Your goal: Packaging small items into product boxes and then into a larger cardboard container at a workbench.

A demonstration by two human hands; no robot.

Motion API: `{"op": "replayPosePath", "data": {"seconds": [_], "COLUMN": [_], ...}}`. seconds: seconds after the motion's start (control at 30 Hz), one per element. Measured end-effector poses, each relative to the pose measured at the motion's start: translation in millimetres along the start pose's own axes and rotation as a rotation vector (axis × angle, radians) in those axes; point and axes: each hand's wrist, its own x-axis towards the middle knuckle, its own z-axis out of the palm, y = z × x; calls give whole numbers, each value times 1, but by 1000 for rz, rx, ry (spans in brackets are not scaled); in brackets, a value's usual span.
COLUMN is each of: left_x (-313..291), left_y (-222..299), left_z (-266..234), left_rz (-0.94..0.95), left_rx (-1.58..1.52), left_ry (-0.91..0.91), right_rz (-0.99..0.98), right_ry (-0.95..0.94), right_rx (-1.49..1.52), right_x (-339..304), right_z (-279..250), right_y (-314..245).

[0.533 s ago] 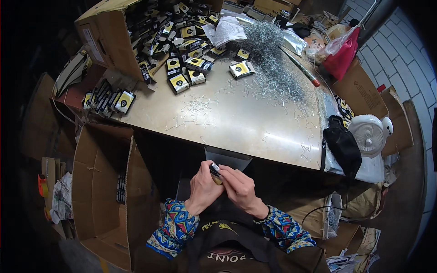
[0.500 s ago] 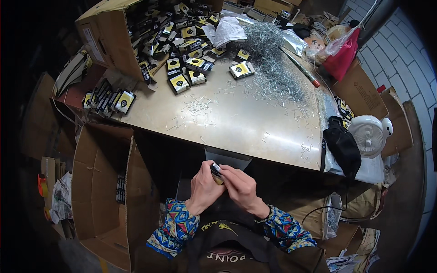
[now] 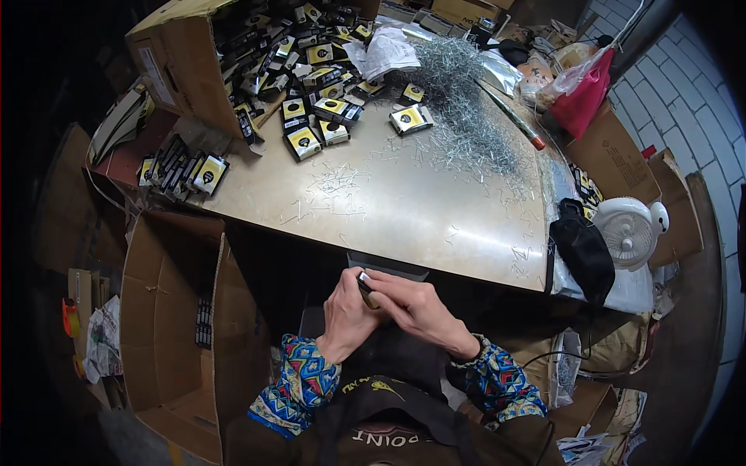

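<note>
A small black and yellow box [image 3: 367, 293] is held upright between my two hands, in front of the table's near edge. My left hand [image 3: 347, 317] is closed round it and hides most of its sides. Across its top, my right hand [image 3: 420, 305] presses with bent fingers and thumb at the end of the box. Whether that end is open is too small to tell. On the table [image 3: 404, 202], several loose bent wire pieces [image 3: 338, 185] lie scattered, and a single similar box [image 3: 410, 119] stands apart from the rest.
A tipped carton [image 3: 167, 74] spills many small boxes [image 3: 301, 143] onto the table. Beside them rises a big heap of wire pieces [image 3: 466, 101]. A row of boxes [image 3: 183, 171] sits at the left. Below is a deep carton [image 3: 167, 326]; a white fan [image 3: 628, 233] stands at right.
My right hand has shifted slightly, its fingers now laid across the top of the box and its wrist farther right. The box has risen a little and remains in my left hand.
</note>
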Motion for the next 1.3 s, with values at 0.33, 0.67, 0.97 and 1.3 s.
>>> {"op": "replayPosePath", "data": {"seconds": [0.33,0.67,0.97,1.3], "left_x": [24,86,144,253], "left_y": [5,-26,-128,-78], "left_z": [5,14,-173,-89], "left_rz": [150,242,105,398], "left_rx": [43,-168,1037,562], "left_ry": [37,247,657,191], "right_rz": [-54,74,-88,-22], "right_ry": [441,312,41,31], "right_rx": [-395,0,-910,-559], "right_x": [16,56,143,90], "right_z": [-43,9,0,-52], "right_y": [51,44,147,161]}}
